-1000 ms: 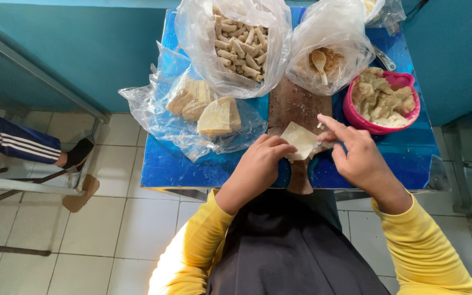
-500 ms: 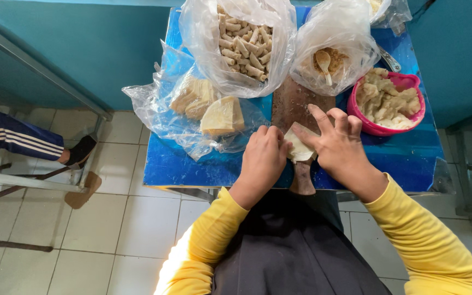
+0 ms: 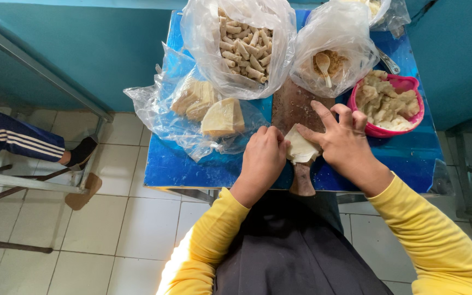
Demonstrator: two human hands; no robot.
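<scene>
A pale thin wrapper sheet (image 3: 300, 148) lies on a brown wooden cutting board (image 3: 292, 104) on a small blue table (image 3: 192, 166). My left hand (image 3: 263, 158) is curled over the sheet's left edge, fingers pinching it. My right hand (image 3: 342, 139) presses on its right side with fingers spread. Both arms wear yellow sleeves. The part of the sheet under my fingers is hidden.
A clear bag of rolled pieces (image 3: 244, 46) and a bag with brown filling and a spoon (image 3: 326, 60) stand behind the board. A pink bowl (image 3: 416, 109) of pale pieces sits right. A bag with stacked wrappers (image 3: 214, 109) lies left. Another person's leg (image 3: 23, 142) is far left.
Both hands have closed in on the sheet. My left hand now covers its left edge, and my right hand has dropped flat against its right side.
</scene>
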